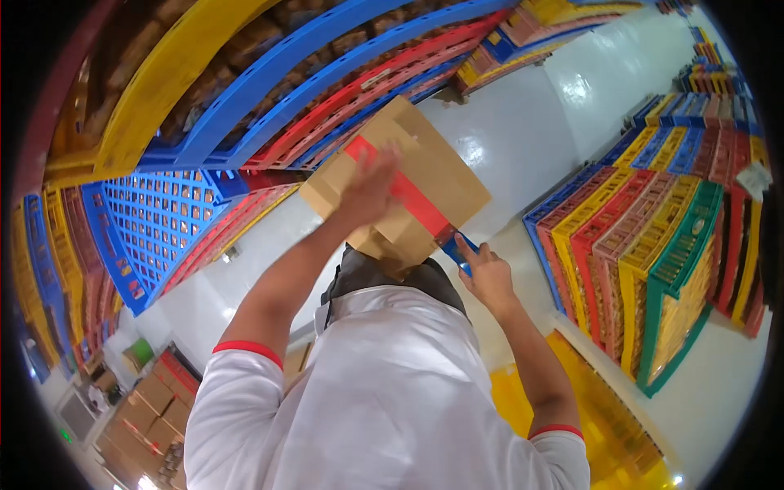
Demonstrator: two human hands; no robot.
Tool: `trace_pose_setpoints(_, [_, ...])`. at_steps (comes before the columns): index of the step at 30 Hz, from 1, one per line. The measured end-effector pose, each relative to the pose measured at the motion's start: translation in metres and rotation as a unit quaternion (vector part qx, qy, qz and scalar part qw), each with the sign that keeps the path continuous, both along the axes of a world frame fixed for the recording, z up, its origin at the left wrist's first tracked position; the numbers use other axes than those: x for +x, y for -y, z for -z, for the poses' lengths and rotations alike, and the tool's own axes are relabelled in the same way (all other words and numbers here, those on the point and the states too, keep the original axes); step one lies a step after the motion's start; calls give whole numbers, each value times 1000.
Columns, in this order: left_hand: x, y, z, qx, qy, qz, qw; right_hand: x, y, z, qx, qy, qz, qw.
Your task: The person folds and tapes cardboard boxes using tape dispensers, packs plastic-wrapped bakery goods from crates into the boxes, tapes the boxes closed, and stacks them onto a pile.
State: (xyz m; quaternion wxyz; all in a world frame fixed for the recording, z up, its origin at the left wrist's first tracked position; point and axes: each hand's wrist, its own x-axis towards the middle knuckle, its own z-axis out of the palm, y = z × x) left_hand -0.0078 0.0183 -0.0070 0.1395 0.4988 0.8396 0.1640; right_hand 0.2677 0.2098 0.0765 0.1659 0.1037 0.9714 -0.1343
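A brown cardboard box (445,167) is held in front of my waist, with a strip of red tape (420,206) running across it. My left hand (369,189) is over the tape near its far end. Its fingers look stretched out, though motion smears them. At the tape's near end, my right hand (488,276) grips a blue tape dispenser (461,251). The dispenser sits against the box's edge, and the tape reaches to it. Part of the box lies behind my left hand and forearm.
Stacked blue, red and yellow plastic crates (278,98) rise close on the left and ahead. More crate stacks (621,253) stand on the right, a green one at their near end. A yellow plastic surface (588,425) lies low right; cardboard boxes (151,408) are piled lower left.
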Motion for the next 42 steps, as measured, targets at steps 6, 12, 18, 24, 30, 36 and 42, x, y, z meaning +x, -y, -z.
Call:
trace_pose_setpoints(6, [113,-35,-1,-44,-55,178,981,6,-3,-26,-25,1,37,999])
trace_pose_setpoints(12, [118,-41,-3,-109,-219,241,939,22,-9,-20,-31,32,61,997])
trace_pose_setpoints(18, [126,-50,-13,-187,-355,328,855,19,7,140,53,138,-45,988])
trace_pose_setpoints(24, [123,-73,-21,-301,-318,470,767,78,-43,149,-183,119,347,912])
trace_pose_setpoints(30, [80,-18,-7,-128,-36,223,966,-13,24,123,-575,-276,681,360])
trace_pose_setpoints(36, [79,-14,-3,-130,-50,217,966,-5,108,135,-589,-229,718,290])
trace_pose_setpoints(42, [67,-12,-12,-128,-56,205,969,-69,-16,228,-561,-383,697,231])
